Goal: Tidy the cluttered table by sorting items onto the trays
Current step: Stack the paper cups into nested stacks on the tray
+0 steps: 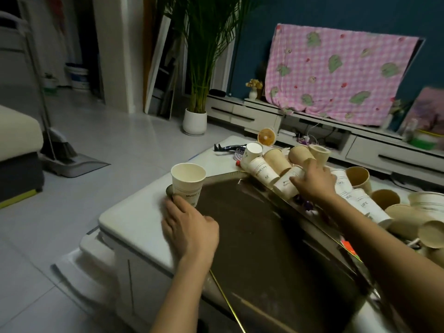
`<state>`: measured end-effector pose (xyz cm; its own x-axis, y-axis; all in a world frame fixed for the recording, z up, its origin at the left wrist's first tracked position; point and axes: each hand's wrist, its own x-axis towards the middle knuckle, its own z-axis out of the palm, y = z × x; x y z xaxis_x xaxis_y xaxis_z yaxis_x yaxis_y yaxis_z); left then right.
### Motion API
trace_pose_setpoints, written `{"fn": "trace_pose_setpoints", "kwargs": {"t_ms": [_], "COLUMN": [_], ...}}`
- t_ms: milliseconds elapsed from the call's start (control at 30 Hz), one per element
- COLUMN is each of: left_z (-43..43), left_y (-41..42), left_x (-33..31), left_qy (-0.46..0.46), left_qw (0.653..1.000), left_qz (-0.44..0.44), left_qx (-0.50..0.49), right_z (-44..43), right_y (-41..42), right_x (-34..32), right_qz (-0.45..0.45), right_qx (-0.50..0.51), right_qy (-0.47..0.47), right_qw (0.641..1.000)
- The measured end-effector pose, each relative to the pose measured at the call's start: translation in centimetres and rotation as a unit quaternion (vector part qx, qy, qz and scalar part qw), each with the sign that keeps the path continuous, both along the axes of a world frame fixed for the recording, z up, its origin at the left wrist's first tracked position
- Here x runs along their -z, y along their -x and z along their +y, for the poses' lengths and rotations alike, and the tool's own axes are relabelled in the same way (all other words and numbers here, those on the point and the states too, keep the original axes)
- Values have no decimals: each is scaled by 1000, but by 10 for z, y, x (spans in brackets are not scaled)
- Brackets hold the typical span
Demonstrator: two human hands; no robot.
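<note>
In the head view, a dark mirrored tray (252,224) lay on the white table (134,219), its surface bare. 1 upright cup (188,183) stood just beside the tray's far-left corner. The left hand (189,227) lay low on the table with its fingertips (176,200) at that cup's base. Whether they gripped it or only touched it could not be told, since the hand's back hid the contact.

The right hand (314,181) reached over the tray's far edge into the pile (300,157) of white and brown paper cups, most lying on their sides just beyond the tray. Its fingers curled round 1 tipped cup (287,185) at the near edge of the pile.

The step in hand seemed to be pulling cups from the pile, 1 at a time. The sorting looked barely begun, as the pile was large and nothing sat on the tray. The next move likely called for lifting the tipped cup free without dragging its neighbours. It would then be turned upright and either set on the tray or nested in the upright cup.
</note>
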<state>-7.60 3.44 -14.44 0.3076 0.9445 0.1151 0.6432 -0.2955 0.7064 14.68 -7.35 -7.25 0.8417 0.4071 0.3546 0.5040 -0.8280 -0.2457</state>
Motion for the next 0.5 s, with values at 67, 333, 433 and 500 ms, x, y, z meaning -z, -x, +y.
{"fn": "trace_pose_setpoints", "kwargs": {"t_ms": [67,333,433,500], "left_z": [5,47,56,54], "left_y": [0,-6,-10,-10], "left_x": [-2,-26,-18,-10], "left_qy": [7,-37,25,67], "left_qw": [1000,981,968,961], "left_qz": [-3,-185,-242,-260], "left_qx": [-4,40,65,58], "right_z": [-3,0,26,52], "right_y": [-8,27,80,118], "right_x": [4,-36,-54,-57], "right_qz": [17,-52,-92,-87], "right_qx": [-26,-179,-294,-374], "right_qy": [-11,-113,-197,-222], "right_qw": [999,976,931,896]}}
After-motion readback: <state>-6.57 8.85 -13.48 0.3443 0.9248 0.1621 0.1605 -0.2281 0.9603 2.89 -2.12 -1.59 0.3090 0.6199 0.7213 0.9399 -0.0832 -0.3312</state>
